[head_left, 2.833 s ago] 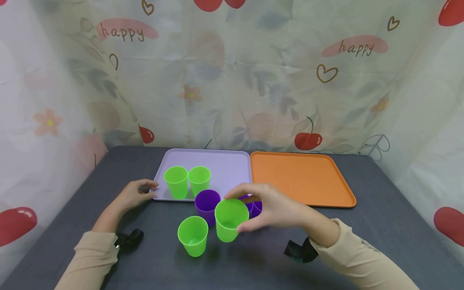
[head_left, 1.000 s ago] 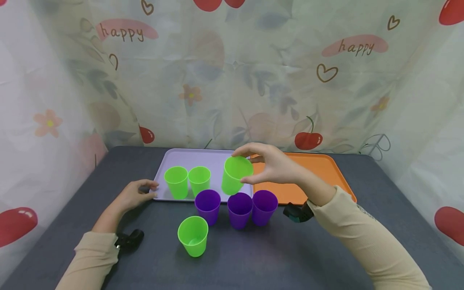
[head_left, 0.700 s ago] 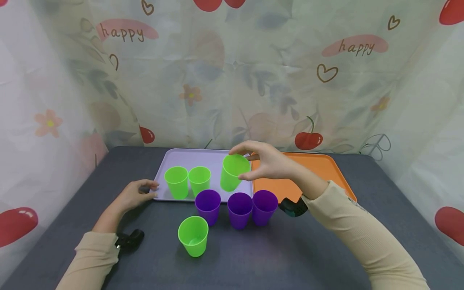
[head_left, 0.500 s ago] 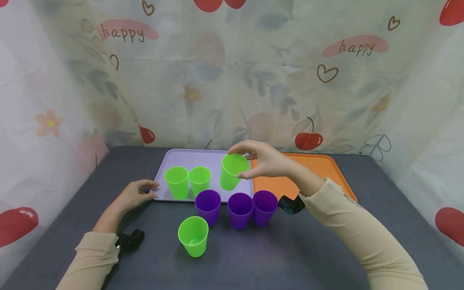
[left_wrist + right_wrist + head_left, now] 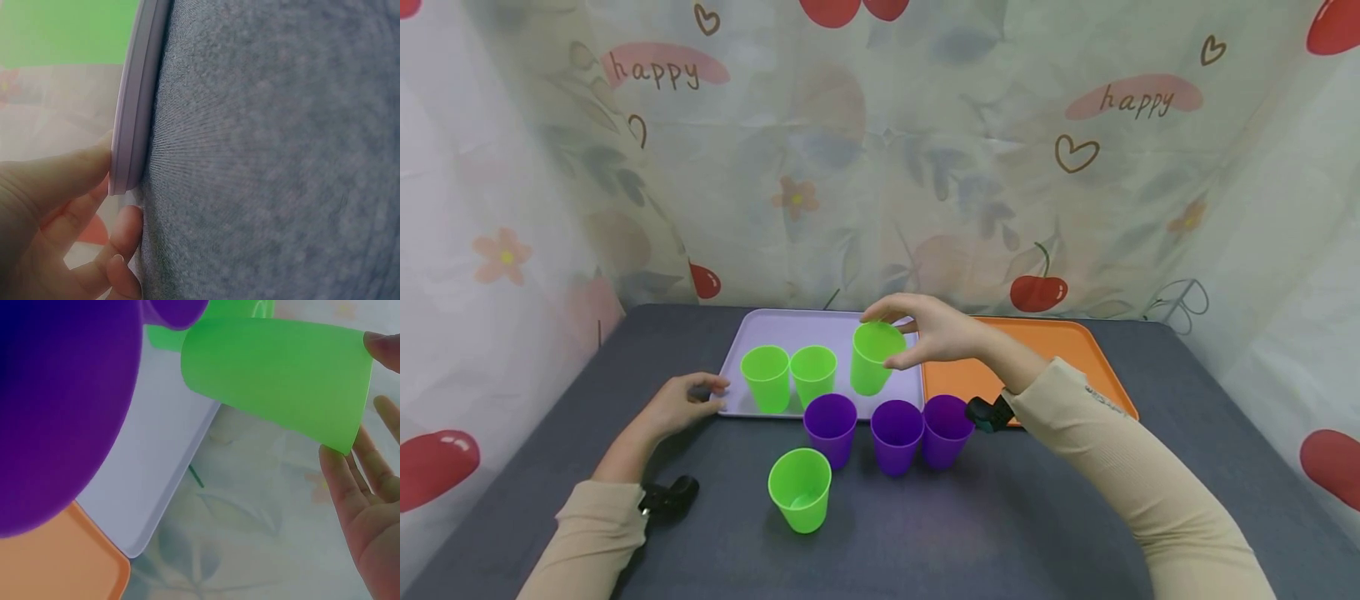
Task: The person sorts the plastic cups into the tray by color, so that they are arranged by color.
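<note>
My right hand (image 5: 936, 333) pinches a green cup (image 5: 871, 367) by its rim, thumb on the near side and fingers at the far side. In the right wrist view that cup (image 5: 281, 381) is gripped only at its mouth end. It is over the right part of the lavender tray (image 5: 850, 325), beside two upright green cups (image 5: 765, 383) (image 5: 812, 377) on that tray. At the tray's left edge, my left hand (image 5: 677, 407) holds the rim; the left wrist view shows the thumb against the tray rim (image 5: 131, 125) with the other fingers curled close by.
Three purple cups (image 5: 830, 433) (image 5: 897, 442) (image 5: 946, 437) stand in front of the lavender tray. Nearer is another green cup (image 5: 800, 492) on the dark tabletop (image 5: 970, 542). An orange tray (image 5: 1060, 358) adjoins on the right, and a patterned curtain (image 5: 887, 167) hangs behind.
My right hand has carried the green cup from the near tabletop, past the purple cups, over the lavender tray, and lately a little left. My left hand has stayed at the tray edge.
</note>
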A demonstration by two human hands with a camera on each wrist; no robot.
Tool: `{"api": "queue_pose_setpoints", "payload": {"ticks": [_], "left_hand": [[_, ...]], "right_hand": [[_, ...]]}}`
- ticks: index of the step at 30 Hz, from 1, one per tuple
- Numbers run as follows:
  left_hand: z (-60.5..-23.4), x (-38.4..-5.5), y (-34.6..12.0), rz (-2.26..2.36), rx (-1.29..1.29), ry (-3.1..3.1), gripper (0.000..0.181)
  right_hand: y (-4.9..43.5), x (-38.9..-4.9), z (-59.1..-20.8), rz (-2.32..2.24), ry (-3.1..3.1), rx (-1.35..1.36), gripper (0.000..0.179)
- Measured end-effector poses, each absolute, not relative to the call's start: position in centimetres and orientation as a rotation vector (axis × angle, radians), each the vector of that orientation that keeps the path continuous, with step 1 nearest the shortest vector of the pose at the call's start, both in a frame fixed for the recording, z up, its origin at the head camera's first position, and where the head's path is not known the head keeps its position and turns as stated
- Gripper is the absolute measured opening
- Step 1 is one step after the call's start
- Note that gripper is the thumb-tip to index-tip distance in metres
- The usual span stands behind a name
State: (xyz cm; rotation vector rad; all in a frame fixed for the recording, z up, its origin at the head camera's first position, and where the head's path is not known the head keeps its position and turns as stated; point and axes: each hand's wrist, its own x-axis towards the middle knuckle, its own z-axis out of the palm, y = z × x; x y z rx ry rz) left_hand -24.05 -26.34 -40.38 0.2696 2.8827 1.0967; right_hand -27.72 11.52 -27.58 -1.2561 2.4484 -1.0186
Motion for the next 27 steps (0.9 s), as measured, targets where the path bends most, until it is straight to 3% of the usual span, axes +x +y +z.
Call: {"api": "queue_pose_setpoints", "payload": {"ticks": [27], "left_hand": [[-40.5, -24.1, -26.4, 1.097, 0.252, 2.881, 0.034]], "right_hand": [[10.2, -29.5, -29.7, -0.856, 2.377, -1.269, 0.056]]}}
